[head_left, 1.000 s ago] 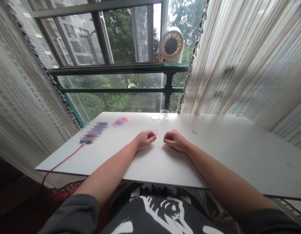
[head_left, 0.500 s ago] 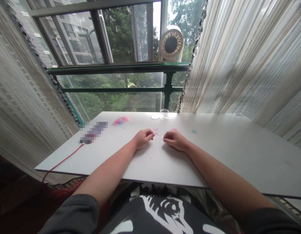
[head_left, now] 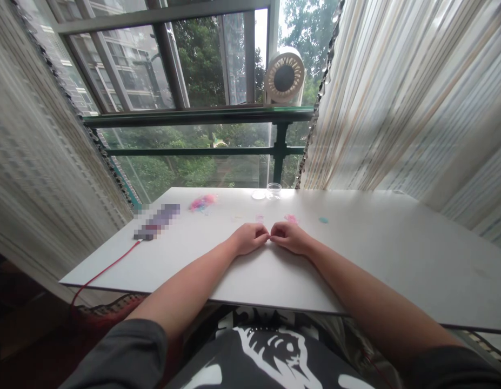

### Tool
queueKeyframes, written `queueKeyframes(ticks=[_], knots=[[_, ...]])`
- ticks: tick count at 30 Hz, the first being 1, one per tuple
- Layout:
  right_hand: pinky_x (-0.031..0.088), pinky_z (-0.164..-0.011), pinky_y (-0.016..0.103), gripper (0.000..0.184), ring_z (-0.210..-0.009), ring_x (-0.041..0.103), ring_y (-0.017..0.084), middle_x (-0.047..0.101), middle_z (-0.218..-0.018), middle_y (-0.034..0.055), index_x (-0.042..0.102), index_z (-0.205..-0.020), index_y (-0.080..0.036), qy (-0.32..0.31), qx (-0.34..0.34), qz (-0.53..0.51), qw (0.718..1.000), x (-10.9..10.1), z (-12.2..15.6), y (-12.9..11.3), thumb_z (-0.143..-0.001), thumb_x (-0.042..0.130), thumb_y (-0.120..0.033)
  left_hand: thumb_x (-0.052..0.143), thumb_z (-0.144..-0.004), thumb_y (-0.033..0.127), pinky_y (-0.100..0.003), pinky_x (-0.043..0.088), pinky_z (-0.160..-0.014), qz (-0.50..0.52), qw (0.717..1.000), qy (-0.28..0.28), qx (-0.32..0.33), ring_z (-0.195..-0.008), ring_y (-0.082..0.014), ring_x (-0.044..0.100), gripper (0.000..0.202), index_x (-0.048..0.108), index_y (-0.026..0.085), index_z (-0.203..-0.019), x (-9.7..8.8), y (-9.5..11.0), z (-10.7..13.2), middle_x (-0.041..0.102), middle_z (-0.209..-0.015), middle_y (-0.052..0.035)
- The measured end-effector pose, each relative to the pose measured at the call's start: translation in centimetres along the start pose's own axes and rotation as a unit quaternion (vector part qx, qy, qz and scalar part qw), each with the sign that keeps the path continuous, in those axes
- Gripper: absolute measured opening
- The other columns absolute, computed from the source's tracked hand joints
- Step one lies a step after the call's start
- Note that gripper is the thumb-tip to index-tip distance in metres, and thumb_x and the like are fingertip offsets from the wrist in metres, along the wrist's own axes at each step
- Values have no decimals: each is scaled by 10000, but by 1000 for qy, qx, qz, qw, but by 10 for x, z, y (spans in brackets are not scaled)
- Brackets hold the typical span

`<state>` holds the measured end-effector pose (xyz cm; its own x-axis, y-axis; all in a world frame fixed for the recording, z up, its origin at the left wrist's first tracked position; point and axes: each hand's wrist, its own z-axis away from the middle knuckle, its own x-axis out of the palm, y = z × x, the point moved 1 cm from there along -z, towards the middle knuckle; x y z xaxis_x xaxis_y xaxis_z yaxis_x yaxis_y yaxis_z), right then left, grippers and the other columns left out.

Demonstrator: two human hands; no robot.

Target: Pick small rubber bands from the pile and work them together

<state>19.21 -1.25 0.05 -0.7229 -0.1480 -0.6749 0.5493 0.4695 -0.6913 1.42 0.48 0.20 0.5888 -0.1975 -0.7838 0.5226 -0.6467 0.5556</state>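
Over the white table (head_left: 380, 259), my left hand (head_left: 251, 238) and my right hand (head_left: 289, 237) meet at the fingertips. Both are closed in a pinch, and what lies between the fingers is too small to make out. Just beyond the left fingers is a small pinkish clear piece (head_left: 259, 218). Behind the right hand lies a little pink pile (head_left: 291, 218). A teal piece (head_left: 324, 220) rests farther right. Faint pale bits (head_left: 237, 218) lie behind my left hand.
A heap of pink, orange and blue bits (head_left: 203, 202) lies at the back left. A clear round container (head_left: 273, 190) stands at the back edge beside a whitish lid (head_left: 259, 194). At left is a blurred-out device (head_left: 158, 221) with a red cable (head_left: 106, 266). A white fan (head_left: 285, 75) stands by the window.
My left hand has moved right and slightly nearer to me, so its fingertips now meet those of my right hand. A thin strand that showed at the right fingertips is no longer visible.
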Motion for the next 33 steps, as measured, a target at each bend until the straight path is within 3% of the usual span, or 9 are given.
queueKeyframes(ticks=[33], knots=[[346, -544, 229, 67, -568, 458, 106, 525, -605, -16, 570, -709, -152, -7, -1, -11, 1000, -6, 0, 1, -703, 549, -215, 538, -767, 348, -219, 420, -607, 31, 999, -28, -18, -646, -127, 549, 217, 654, 168, -803, -8, 2, 4, 653, -726, -17]])
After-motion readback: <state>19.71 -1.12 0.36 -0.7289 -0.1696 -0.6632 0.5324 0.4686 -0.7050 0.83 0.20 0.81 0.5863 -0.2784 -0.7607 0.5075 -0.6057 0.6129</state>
